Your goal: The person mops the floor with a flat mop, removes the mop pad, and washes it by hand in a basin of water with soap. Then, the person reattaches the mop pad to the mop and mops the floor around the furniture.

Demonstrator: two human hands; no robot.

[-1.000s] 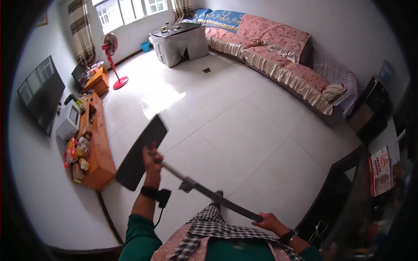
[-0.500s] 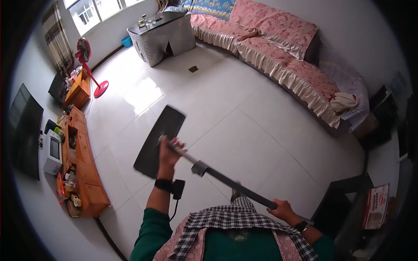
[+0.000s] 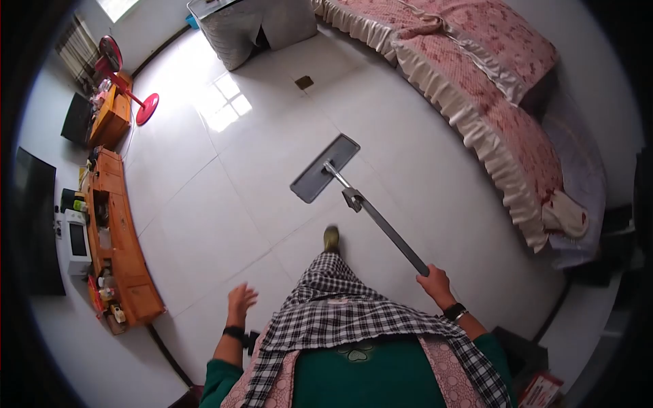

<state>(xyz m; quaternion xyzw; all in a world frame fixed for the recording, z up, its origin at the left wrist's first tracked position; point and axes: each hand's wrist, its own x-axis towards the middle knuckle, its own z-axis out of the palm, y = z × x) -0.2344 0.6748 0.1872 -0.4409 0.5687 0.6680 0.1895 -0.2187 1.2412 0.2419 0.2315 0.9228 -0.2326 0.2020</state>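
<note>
My right hand (image 3: 435, 284) is closed round the end of the grey handle of a flat mop (image 3: 325, 168). The mop's dark rectangular head lies out in front of me at the floor (image 3: 272, 217), top face showing, with the handle slanting back to my right side. Off to the left, my left hand (image 3: 241, 302) hangs in the air with fingers apart, holding nothing. One shoe (image 3: 331, 239) shows below the checked apron (image 3: 354, 313), behind the mop head.
A long sofa (image 3: 469, 81) with a pink ruffled cover runs along the right. At the left wall stand a wooden cabinet (image 3: 126, 238) with a microwave (image 3: 77, 239) and a red fan (image 3: 129, 85). A cloth-covered table (image 3: 235, 37) is at the back; a brown drain (image 3: 304, 83) is in the floor.
My left hand has let go of the mop near its head and dropped to the left. The mop head has swung down and right to the floor. My right hand still grips the handle.
</note>
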